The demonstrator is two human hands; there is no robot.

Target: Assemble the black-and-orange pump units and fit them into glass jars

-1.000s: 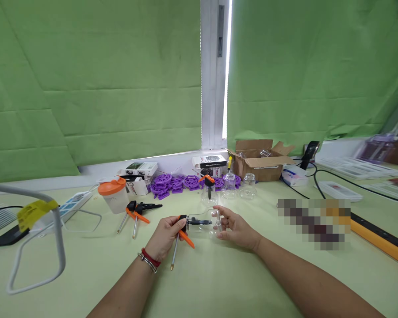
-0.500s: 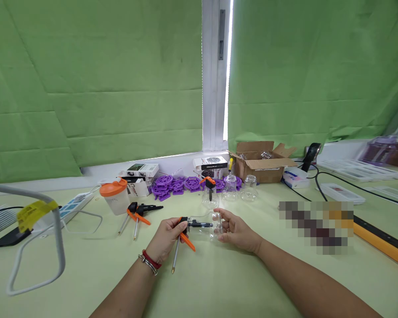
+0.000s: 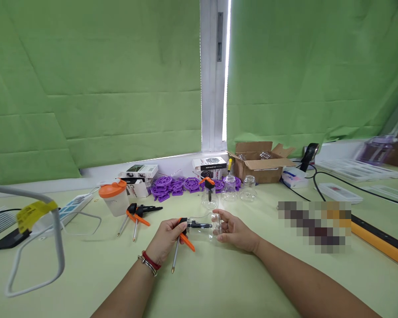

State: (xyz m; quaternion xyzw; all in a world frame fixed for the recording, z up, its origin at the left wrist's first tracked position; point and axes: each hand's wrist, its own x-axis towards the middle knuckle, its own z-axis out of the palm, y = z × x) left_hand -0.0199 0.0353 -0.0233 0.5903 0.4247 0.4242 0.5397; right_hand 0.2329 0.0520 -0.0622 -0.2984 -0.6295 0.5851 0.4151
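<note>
Near the middle of the table, both hands hold a clear bottle [image 3: 204, 227] lying on its side. My left hand [image 3: 170, 238] is closed round a black pump head with an orange lever [image 3: 187, 242] at the bottle's neck. A thin metal tube with a brass-coloured tip [image 3: 174, 260] points down from this head, and a black stem [image 3: 199, 225] runs inside the bottle. My right hand [image 3: 237, 232] grips the bottle's wide base with its fingers curled round it. Behind it stands another clear bottle [image 3: 209, 201] fitted with a black and orange head.
Two loose black and orange pump heads [image 3: 139, 211] lie to the left, near an orange-lidded cup [image 3: 114, 197]. Purple plastic parts [image 3: 163, 187] line the back beside clear bottles [image 3: 248, 189] and an open cardboard box [image 3: 263, 170]. A grey bent frame [image 3: 60, 251] stands at the left.
The view has shifted very slightly. Both hands keep the same hold on the bottle and its pump head, with no clear movement.
</note>
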